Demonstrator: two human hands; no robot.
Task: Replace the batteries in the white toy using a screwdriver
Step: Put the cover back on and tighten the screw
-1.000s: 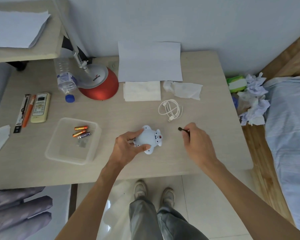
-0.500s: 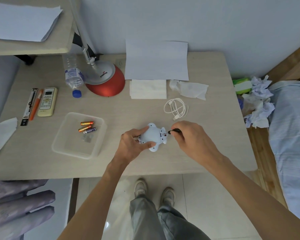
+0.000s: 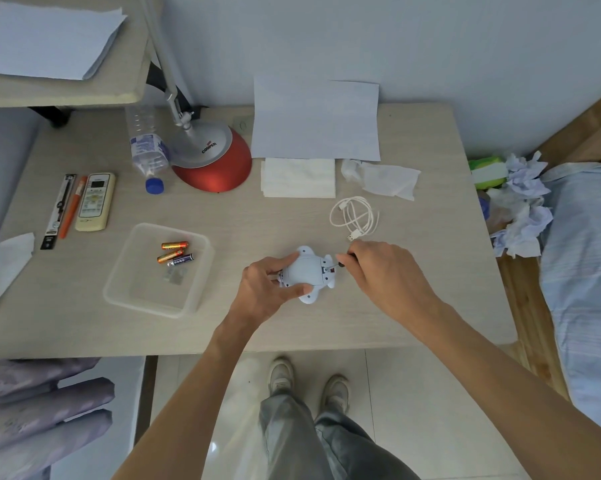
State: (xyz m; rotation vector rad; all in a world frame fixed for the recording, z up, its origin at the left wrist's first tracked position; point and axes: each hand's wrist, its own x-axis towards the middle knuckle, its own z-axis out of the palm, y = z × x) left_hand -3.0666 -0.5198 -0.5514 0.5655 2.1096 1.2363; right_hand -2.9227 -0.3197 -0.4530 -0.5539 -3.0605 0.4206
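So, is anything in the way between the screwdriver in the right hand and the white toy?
Nothing visible. The right hand holds the screwdriver with its tip at the right end of the white toy. The left hand grips the toy from the other side, clear of the tip.

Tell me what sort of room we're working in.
Probably a bedroom or dorm room: a small desk against the wall, a red-based desk lamp and a remote on it, and a bed with blue bedding beside it.
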